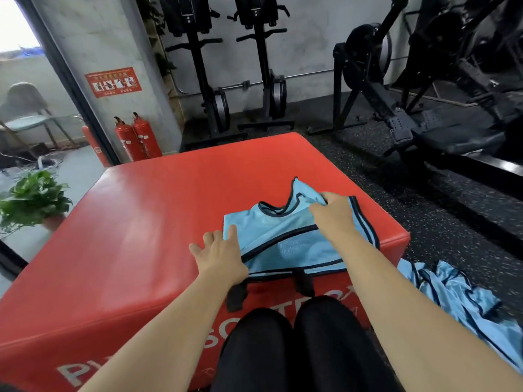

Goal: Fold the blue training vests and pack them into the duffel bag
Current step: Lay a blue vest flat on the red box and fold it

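A light blue training vest (285,239) with dark trim lies partly folded on the near right part of a red padded box (147,216). My right hand (331,210) pinches the vest's upper part near the neckline. With fingers spread, my left hand (218,250) rests at the vest's left edge, thumb on the fabric. Black straps (236,295) hang from the vest's bottom hem over the box's front. More blue vests (458,304) lie in a heap on the floor to the right of the box. No duffel bag is in view.
My knees in black trousers (294,343) are against the box's front. Rowing machines (263,69) and other black gym equipment (424,89) stand behind and to the right. Two red fire extinguishers (135,140) stand by a pillar, and a potted plant (34,199) sits at left.
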